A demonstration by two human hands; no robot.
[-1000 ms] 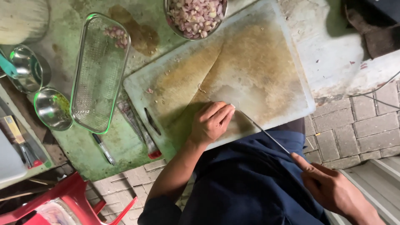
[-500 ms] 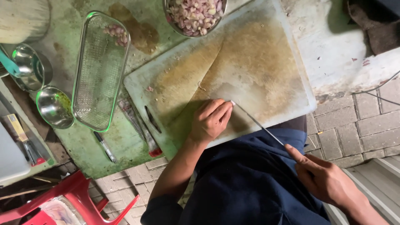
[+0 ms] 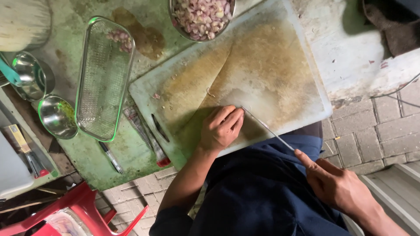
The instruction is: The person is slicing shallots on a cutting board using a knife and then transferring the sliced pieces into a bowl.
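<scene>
Green table holds a stained cutting board [image 3: 271, 57]; left hand [image 3: 222, 127] curls shut pinning something small at its near edge, right hand [image 3: 336, 183] grips a knife [image 3: 267, 129] to slice

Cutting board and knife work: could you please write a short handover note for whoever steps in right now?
Left hand: curled on the near edge of the white cutting board, fingers bunched; what lies under them is hidden.
Right hand: grips a thin-bladed knife, tip by the left fingers.
Metal bowl at the board's far edge holds peeled shallots. Wire basket to the left holds only a few shallot pieces.
Done: a bowlful is peeled. Left: apparently whatever the left hand holds, and the few in the basket.
</scene>
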